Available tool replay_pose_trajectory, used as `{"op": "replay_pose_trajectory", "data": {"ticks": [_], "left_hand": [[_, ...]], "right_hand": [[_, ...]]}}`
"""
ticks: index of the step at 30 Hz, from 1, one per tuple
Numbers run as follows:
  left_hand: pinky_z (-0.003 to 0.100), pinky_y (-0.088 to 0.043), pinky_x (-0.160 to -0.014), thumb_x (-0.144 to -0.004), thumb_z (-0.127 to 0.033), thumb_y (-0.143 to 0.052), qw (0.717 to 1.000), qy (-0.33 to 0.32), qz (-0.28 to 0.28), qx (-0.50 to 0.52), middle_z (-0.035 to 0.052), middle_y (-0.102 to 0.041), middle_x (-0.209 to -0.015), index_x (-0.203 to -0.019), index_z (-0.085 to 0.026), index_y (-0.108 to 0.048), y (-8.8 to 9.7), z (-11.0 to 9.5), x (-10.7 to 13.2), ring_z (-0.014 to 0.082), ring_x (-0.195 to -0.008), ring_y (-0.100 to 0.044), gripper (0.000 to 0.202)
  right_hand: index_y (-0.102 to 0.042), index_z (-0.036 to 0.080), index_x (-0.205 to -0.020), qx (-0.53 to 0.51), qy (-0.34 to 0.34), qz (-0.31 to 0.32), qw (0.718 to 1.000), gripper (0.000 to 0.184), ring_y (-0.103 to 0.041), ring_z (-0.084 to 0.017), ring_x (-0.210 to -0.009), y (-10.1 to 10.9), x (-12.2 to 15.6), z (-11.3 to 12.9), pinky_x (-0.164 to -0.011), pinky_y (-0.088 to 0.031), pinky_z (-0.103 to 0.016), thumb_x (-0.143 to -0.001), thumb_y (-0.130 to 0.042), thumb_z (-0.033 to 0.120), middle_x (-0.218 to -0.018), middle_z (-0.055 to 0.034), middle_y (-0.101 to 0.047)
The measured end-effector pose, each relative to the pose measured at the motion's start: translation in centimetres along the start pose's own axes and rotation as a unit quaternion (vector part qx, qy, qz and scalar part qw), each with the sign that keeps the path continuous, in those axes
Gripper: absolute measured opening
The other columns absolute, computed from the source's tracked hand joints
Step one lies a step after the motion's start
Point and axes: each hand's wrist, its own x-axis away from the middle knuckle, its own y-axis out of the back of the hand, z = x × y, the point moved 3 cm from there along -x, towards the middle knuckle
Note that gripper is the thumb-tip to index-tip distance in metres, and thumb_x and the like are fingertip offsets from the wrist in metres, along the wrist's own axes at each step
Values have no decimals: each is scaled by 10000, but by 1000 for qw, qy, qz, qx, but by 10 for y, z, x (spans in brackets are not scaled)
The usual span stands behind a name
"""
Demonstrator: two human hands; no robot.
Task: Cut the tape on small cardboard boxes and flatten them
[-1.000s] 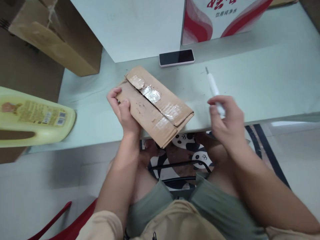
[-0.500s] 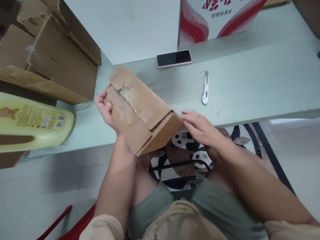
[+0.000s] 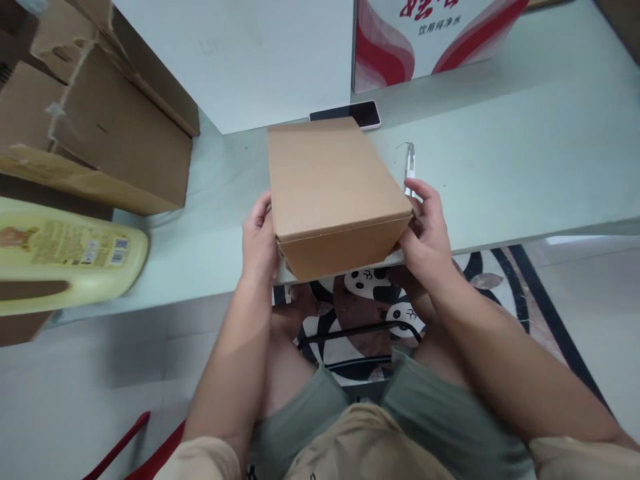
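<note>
A plain brown cardboard box (image 3: 335, 180) is between my two hands at the table's front edge, its smooth lid facing up. My left hand (image 3: 260, 237) grips its left side near the front corner. On the opposite side, my right hand (image 3: 427, 230) closes on the front right corner, with the fingertips partly hidden. Just behind my right hand lies a white utility knife (image 3: 411, 163), its lower end covered by the fingers. A smartphone (image 3: 369, 115) lies behind the box, which hides part of it.
Large opened cartons (image 3: 130, 127) stand at the left, with a yellow jug (image 3: 100, 260) in front of them. At the back are a white panel (image 3: 240, 60) and a red-and-white carton (image 3: 385, 53). The pale table (image 3: 525, 153) stretches to the right.
The box has been turned over from its torn, taped face to a smooth face and moved right. My left hand shifted right with it; my right hand moved up onto its corner.
</note>
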Motion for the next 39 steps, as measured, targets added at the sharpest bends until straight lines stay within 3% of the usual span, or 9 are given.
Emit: {"op": "replay_pose_trajectory", "data": {"ticks": [10, 14, 20, 22, 27, 30, 33, 37, 39], "left_hand": [[401, -552, -899, -729, -769, -678, 990, -10, 71, 119, 92, -748, -925, -842, -218, -721, 5, -13, 21, 302, -1021, -711, 564], [324, -502, -812, -696, -589, -750, 993, -42, 10, 108, 44, -696, -815, -790, -185, -698, 14, -15, 18, 208, -835, -660, 418], [258, -411, -683, -698, -340, -794, 991, -85, -60, 83, -25, -516, -672, -676, -177, -536, 26, -14, 2, 114, -673, -518, 306], [269, -439, -718, -752, -439, -771, 987, -107, -70, 93, -19, -525, -673, -690, -187, -533, 27, -16, 1, 134, -711, -556, 352], [380, -545, -723, -695, -955, -461, 982, -123, 107, 95, 45, -631, -714, -845, -234, -686, 14, -6, 12, 252, -784, -668, 771], [378, -591, -767, -694, -912, -564, 981, -125, 132, 63, 43, -687, -762, -923, -276, -725, 15, -1, 14, 262, -856, -717, 696], [322, -576, -617, -741, -853, -576, 984, -117, 96, 89, 23, -658, -643, -840, -261, -734, 23, -5, 10, 209, -666, -682, 620], [275, -293, -306, -731, -687, -656, 981, -1, 186, 57, 32, -570, -463, -642, -210, -682, 30, -12, 9, 136, -336, -451, 486], [271, -202, -280, -685, -548, -739, 984, 23, 173, 34, 18, -507, -400, -556, -201, -627, 35, -12, 9, 113, -283, -373, 387]], "right_hand": [[-162, 421, -1588, -16, 83, -9, 996, 959, -567, -334, -1403, -5, 5, 3, -1153, -509, -580, -845, -652, 775, -1520, -99, -518], [-148, 375, -1610, -3, 47, 29, 998, 1032, -602, -344, -1357, -12, 1, -6, -1091, -556, -574, -821, -668, 792, -1516, -134, -508], [-191, 376, -1590, 51, 30, -41, 997, 1007, -723, -314, -1035, -4, -6, -17, -845, -643, -526, -818, -779, 647, -1237, -108, -650], [-229, 379, -1571, 67, 23, -60, 996, 968, -726, -287, -937, -1, -5, -16, -757, -644, -484, -818, -795, 602, -1191, -94, -662], [-424, 318, -1456, 79, 5, -58, 995, 709, -719, -256, -906, 3, -5, -9, -746, -641, -438, -858, -753, 512, -1140, -80, -711], [-552, 276, -1323, 90, 11, -64, 994, 542, -714, -273, -1064, 4, -7, -6, -864, -639, -441, -850, -742, 461, -1225, -82, -706], [-588, 267, -1289, 88, 15, -74, 993, 517, -685, -287, -1185, 5, -9, -6, -916, -625, -432, -843, -739, 483, -1292, -81, -695], [-633, 273, -1245, 46, 24, -99, 994, 493, -668, -291, -1227, 8, -10, -4, -1018, -578, -460, -908, -649, 633, -1287, -86, -707], [-670, 275, -1159, 18, -1, -118, 993, 486, -688, -284, -1175, 10, -12, -5, -1038, -561, -474, -932, -585, 696, -1208, -80, -734]]}}
